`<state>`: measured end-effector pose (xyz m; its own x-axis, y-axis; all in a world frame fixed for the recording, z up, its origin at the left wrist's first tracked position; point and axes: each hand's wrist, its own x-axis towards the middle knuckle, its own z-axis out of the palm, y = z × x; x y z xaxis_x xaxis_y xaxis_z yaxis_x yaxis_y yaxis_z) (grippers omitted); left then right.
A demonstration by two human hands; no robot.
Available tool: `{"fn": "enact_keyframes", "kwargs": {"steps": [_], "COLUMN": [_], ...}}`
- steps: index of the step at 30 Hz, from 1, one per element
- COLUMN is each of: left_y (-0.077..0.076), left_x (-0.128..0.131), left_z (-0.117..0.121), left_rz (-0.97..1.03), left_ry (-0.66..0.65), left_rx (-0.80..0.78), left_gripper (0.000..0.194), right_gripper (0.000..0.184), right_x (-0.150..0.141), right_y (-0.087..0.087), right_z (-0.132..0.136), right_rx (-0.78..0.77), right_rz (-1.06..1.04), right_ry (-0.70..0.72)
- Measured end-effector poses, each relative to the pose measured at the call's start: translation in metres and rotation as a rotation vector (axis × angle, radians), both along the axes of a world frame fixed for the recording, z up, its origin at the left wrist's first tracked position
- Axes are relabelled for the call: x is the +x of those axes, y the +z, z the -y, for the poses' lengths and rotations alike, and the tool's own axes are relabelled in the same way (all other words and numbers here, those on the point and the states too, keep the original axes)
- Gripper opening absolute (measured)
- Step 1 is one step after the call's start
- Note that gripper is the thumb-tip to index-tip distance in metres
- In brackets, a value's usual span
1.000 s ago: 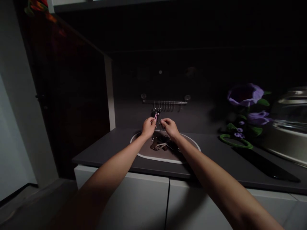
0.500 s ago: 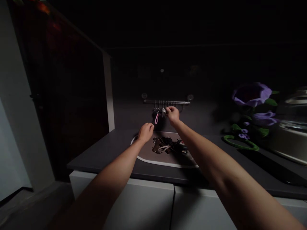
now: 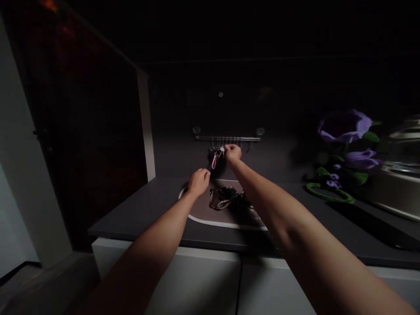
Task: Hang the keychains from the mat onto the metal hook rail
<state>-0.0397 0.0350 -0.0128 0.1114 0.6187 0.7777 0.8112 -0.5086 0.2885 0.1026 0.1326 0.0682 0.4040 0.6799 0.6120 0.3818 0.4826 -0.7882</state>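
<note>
A metal hook rail (image 3: pixel 228 138) is fixed to the dark back wall. My right hand (image 3: pixel 232 154) is raised to the rail's left hooks, fingers pinched on a bunch of keys with a pink loop (image 3: pixel 215 159) that hangs there. My left hand (image 3: pixel 198 182) hovers lower, over the left end of an oval tray with a white rim (image 3: pixel 210 222), fingers loosely curled with nothing visible in them. A pile of more keys and a beaded strap (image 3: pixel 228 198) lies in the tray.
The tray rests on a dark counter (image 3: pixel 138 210) above white cabinet doors. Purple artificial flowers (image 3: pixel 346 127) with a green looped stem stand at the right, beside a steel pot (image 3: pixel 397 175). A dark tall cabinet is at the left.
A second ago both hands held the pink-looped keys below the rail. My right hand has lifted them to the hooks; my left hand has let go and dropped toward the tray.
</note>
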Motion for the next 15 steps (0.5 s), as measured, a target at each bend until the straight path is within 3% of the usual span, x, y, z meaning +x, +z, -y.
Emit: {"fn": "enact_keyframes", "kwargs": {"steps": [4,15], "left_y": [0.000,0.000], "left_x": [0.000,-0.003], "left_z": [0.000,0.000], "left_rz": [0.000,0.009], "left_ry": [0.003,0.001], "left_rx": [-0.004,-0.057], "left_gripper": [0.022,0.020], "right_gripper": [0.021,0.020], "right_x": [-0.003,0.003], "right_y": [-0.004,-0.020], "right_z": [0.004,-0.001], "right_rx": [-0.069,-0.066], "right_rz": [-0.124,-0.118], "right_ry": [-0.002,0.020]}}
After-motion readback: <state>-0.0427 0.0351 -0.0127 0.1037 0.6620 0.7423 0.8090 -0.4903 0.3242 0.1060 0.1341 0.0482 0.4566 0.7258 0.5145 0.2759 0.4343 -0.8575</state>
